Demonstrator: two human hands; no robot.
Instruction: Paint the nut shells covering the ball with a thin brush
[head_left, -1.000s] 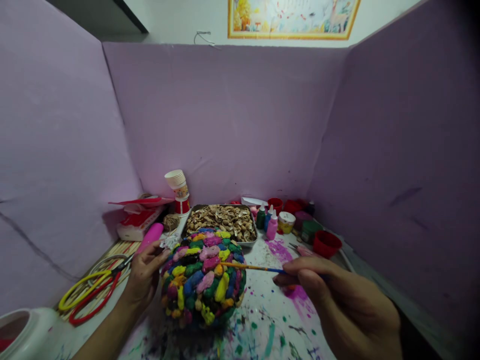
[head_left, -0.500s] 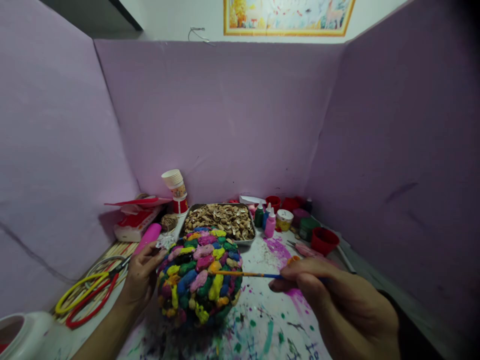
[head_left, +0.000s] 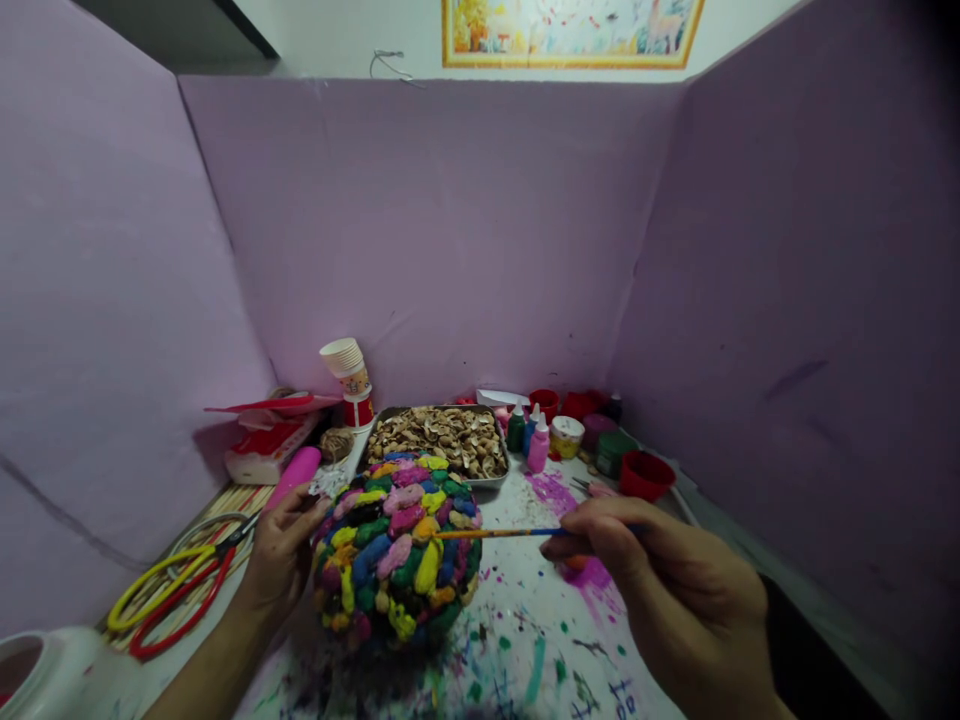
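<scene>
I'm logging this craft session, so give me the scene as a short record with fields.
left hand: holds the left side of the painted shell ball
right hand: pinches a thin paintbrush, tip on the ball
behind ball: tray of shells, paint bottles
left of ball: scissors, yellow and red handles
table: spattered with paint

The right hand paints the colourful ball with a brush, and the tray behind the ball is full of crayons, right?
Not crayons. The head view shows the tray behind the colourful ball full of brownish shell pieces. The right hand does hold the brush to it.
</scene>
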